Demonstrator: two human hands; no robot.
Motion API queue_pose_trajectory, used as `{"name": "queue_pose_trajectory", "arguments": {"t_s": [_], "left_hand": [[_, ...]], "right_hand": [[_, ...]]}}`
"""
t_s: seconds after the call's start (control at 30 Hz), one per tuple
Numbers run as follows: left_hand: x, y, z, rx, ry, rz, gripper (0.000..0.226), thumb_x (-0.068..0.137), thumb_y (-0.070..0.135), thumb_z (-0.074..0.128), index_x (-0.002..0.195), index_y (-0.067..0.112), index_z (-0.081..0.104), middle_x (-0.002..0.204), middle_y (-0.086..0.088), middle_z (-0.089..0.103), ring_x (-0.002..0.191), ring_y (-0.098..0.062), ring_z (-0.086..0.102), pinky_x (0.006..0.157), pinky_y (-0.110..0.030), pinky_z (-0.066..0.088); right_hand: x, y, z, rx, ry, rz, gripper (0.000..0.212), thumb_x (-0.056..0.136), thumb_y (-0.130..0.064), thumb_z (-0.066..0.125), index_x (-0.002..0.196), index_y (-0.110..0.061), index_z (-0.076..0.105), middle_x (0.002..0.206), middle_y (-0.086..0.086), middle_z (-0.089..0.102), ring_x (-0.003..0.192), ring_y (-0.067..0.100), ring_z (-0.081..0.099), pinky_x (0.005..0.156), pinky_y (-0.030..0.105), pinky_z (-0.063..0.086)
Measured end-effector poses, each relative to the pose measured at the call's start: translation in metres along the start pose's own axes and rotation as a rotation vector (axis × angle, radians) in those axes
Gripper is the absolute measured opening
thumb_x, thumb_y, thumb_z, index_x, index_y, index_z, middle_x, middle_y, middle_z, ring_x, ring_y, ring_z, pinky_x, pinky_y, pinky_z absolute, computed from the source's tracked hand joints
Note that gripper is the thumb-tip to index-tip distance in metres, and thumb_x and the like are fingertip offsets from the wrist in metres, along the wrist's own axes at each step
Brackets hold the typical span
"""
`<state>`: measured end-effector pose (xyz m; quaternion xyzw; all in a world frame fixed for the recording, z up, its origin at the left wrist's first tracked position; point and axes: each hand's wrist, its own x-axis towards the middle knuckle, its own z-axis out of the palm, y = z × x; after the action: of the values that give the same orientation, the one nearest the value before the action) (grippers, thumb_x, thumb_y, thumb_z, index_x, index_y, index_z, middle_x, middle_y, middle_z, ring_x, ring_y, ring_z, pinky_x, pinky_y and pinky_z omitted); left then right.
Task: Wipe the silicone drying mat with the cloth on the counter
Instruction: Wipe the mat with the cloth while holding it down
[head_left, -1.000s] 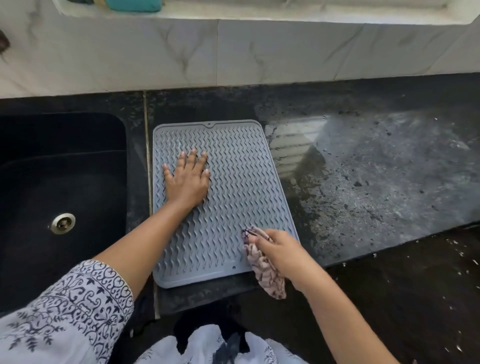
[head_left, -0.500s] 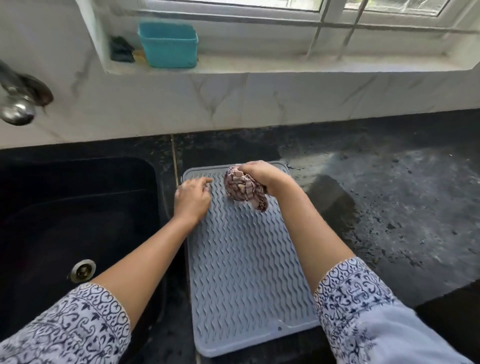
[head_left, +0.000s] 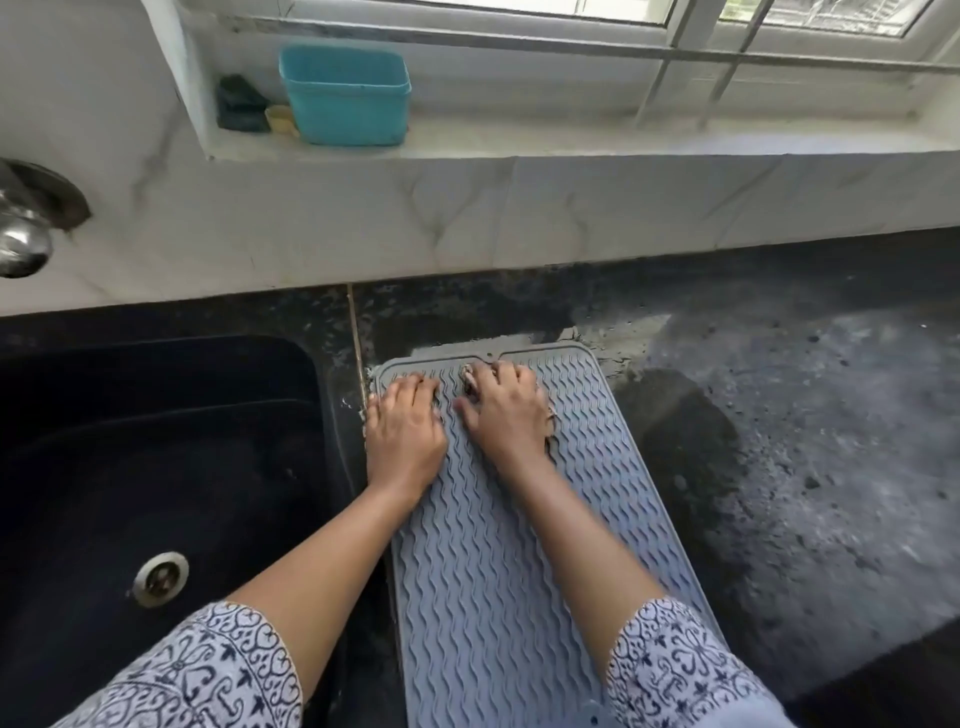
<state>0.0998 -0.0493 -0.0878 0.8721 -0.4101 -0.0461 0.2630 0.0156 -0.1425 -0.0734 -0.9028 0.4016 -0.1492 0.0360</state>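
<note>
A grey silicone drying mat (head_left: 498, 571) with a wavy ribbed surface lies on the black counter, just right of the sink. My left hand (head_left: 405, 431) rests flat on the mat's far left corner, fingers spread, holding nothing. My right hand (head_left: 506, 415) presses down beside it near the mat's far edge. Under its palm is the patterned cloth (head_left: 470, 387), almost fully hidden; only small bits show by the fingertips and at the right of the hand.
A black sink (head_left: 156, 467) with a metal drain (head_left: 160, 578) lies left of the mat. A tap (head_left: 23, 228) juts from the left wall. A teal tub (head_left: 345, 93) sits on the window ledge. The wet, speckled counter (head_left: 805, 467) stretches right.
My right hand carried the cloth from the mat's near right corner to its far edge and now presses it flat. My left hand slid up to the far left corner.
</note>
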Motion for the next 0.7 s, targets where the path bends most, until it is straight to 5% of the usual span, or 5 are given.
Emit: {"name": "queue_pose_trajectory", "arguments": {"t_s": [0.2,0.37,0.5,0.6,0.7], "left_hand": [[0.000,-0.001,0.000,0.017,-0.018,0.006,0.043,0.094,0.020,0.042,0.137,0.018,0.046,0.146,-0.003,0.042,0.139,-0.021,0.030,0.117,-0.045,0.016],[-0.001,0.000,-0.003,-0.002,-0.028,0.015,0.044,0.093,0.018,0.042,0.137,0.018,0.045,0.145,-0.003,0.042,0.138,-0.020,0.030,0.117,-0.045,0.016],[-0.001,0.001,-0.002,0.000,-0.024,0.012,0.045,0.093,0.018,0.042,0.138,0.018,0.045,0.146,-0.003,0.041,0.139,-0.020,0.029,0.118,-0.045,0.014],[0.000,0.001,-0.002,0.006,-0.022,0.015,0.045,0.093,0.018,0.043,0.137,0.018,0.046,0.145,-0.003,0.043,0.138,-0.020,0.031,0.117,-0.046,0.016],[0.001,0.001,0.000,0.028,-0.021,0.022,0.043,0.092,0.018,0.043,0.136,0.018,0.047,0.143,-0.002,0.045,0.137,-0.020,0.033,0.116,-0.048,0.017]], "right_hand": [[0.032,-0.007,-0.020,0.105,-0.063,0.144,0.016,0.083,-0.022,0.058,0.099,-0.017,0.058,0.093,0.003,0.063,0.080,0.022,0.057,0.068,0.032,0.042],[0.034,0.007,-0.054,1.566,-0.113,0.770,0.005,0.088,-0.015,0.058,0.090,-0.011,0.055,0.080,0.008,0.063,0.072,0.023,0.063,0.074,0.040,0.054],[0.014,0.031,-0.035,0.583,-0.112,0.572,0.032,0.092,-0.043,0.047,0.117,-0.023,0.052,0.100,0.004,0.058,0.095,0.021,0.056,0.086,0.039,0.043],[0.009,0.054,-0.040,0.613,0.117,0.548,0.046,0.095,-0.049,0.038,0.133,-0.024,0.045,0.131,0.010,0.051,0.122,0.025,0.043,0.094,0.038,0.037],[0.009,0.043,-0.033,0.481,-0.183,0.162,0.067,0.084,-0.069,0.037,0.141,-0.033,0.036,0.153,0.001,0.027,0.141,0.021,0.020,0.111,0.046,0.025]]}}
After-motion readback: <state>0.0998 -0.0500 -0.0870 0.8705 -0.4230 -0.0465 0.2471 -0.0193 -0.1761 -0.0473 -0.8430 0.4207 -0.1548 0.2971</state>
